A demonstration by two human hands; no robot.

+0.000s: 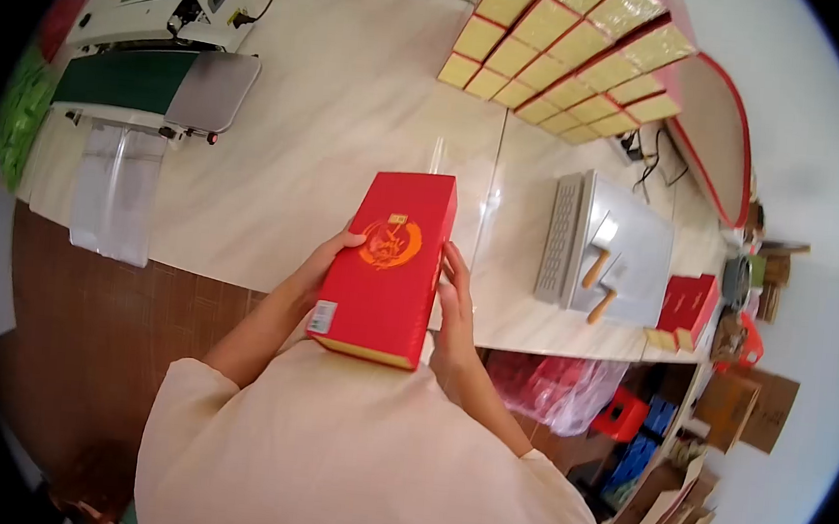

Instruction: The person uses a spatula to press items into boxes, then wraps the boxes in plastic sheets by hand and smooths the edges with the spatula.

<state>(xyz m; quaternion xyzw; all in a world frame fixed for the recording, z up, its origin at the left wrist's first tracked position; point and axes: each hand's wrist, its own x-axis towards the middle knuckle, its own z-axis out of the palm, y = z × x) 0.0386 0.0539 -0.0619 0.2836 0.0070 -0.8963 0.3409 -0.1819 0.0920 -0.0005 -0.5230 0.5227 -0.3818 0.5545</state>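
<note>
A red gift box [388,284] with an orange round emblem, a small gold label and a white barcode sticker is held in front of my chest, at the table's front edge. Its near end shows a yellow strip. My left hand [326,260] grips the box's left side, thumb on the top face. Against the right side lie the fingers of my right hand [454,304], steadying the box; part of their grip is hidden behind it.
On the marble-look table [325,87], a sealing machine [164,5] with a green belt [119,78] stands left. Stacked boxes [564,52] rise at the back. A grey metal case [639,225] bears two wooden-handled scrapers [597,266]. More red boxes [687,305] lie right.
</note>
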